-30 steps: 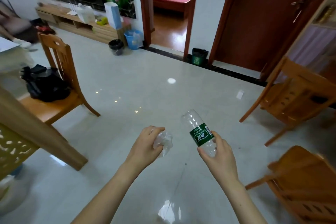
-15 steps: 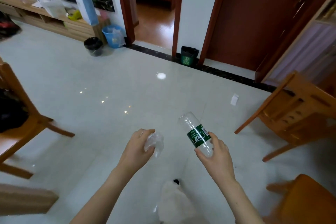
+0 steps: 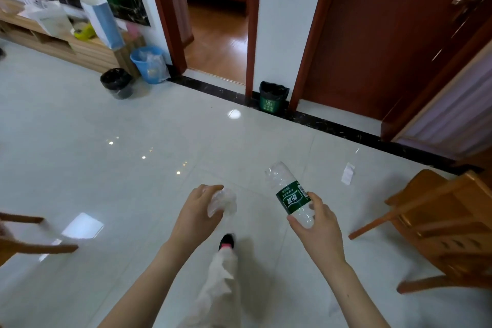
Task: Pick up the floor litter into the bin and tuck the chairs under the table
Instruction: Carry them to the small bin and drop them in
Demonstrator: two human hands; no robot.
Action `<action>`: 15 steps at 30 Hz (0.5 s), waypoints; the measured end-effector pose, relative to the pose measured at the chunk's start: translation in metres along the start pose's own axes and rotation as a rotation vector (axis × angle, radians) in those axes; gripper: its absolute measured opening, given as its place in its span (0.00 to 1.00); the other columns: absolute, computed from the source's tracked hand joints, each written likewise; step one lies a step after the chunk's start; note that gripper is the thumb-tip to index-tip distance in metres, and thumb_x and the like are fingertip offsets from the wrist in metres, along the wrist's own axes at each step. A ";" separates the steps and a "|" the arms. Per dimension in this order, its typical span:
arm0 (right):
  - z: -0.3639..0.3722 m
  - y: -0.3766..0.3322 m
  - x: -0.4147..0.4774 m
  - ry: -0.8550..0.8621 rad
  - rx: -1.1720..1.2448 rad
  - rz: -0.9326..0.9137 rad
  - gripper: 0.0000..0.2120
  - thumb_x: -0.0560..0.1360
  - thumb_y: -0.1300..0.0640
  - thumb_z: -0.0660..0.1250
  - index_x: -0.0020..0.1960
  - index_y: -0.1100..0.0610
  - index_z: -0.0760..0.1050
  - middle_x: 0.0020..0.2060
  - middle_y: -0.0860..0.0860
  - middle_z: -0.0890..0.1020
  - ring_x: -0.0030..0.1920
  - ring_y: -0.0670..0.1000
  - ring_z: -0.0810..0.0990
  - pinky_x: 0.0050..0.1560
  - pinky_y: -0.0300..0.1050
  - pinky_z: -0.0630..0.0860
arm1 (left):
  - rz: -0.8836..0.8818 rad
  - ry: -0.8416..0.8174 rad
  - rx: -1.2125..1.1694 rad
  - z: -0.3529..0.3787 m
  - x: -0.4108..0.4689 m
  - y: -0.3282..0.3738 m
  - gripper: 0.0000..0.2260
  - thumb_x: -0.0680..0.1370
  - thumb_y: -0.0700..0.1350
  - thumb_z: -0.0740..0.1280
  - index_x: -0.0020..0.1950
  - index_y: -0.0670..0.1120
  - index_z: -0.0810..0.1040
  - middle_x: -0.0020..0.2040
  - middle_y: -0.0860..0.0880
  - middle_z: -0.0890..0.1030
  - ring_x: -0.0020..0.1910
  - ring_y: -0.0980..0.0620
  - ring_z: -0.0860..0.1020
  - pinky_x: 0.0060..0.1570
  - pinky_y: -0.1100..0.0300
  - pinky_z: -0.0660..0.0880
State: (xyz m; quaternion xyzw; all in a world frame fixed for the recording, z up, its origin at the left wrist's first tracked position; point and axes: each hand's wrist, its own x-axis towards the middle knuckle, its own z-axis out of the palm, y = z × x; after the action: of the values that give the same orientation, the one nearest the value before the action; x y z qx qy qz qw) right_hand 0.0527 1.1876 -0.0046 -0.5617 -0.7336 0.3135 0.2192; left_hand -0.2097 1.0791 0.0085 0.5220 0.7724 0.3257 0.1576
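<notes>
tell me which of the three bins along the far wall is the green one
The green bin, standing alone against the white wall strip between the doorway and the red door. The blue bin and black bin sit together by the wooden cabinet.

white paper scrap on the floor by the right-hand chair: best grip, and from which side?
The paper scrap lies flat on the glossy tile floor, a narrow strip with its far end slightly lifted. Come straight down from above and pinch across the short width at that raised end, probably sliding a fingertip under. Both the left hand and right hand are full now, so free one first.
</notes>
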 end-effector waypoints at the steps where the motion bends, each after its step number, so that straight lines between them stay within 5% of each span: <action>1: 0.006 0.002 0.022 0.002 -0.012 0.006 0.31 0.70 0.44 0.73 0.70 0.45 0.64 0.50 0.45 0.75 0.52 0.49 0.72 0.48 0.45 0.73 | 0.005 -0.009 -0.001 0.005 0.024 -0.006 0.22 0.71 0.36 0.70 0.63 0.47 0.75 0.54 0.51 0.74 0.53 0.50 0.72 0.48 0.68 0.64; 15: 0.022 -0.059 0.380 0.164 -0.024 0.001 0.32 0.71 0.45 0.73 0.71 0.45 0.63 0.51 0.44 0.74 0.54 0.48 0.72 0.48 0.43 0.72 | 0.234 -0.026 0.024 0.014 0.439 -0.013 0.22 0.70 0.38 0.72 0.63 0.47 0.75 0.55 0.50 0.77 0.52 0.49 0.74 0.50 0.61 0.67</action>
State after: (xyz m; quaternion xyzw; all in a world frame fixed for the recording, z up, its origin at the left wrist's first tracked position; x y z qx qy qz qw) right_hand -0.1070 1.5383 0.0099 -0.5885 -0.7164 0.2579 0.2718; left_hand -0.3889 1.4797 0.0315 0.6144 0.7080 0.3259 0.1222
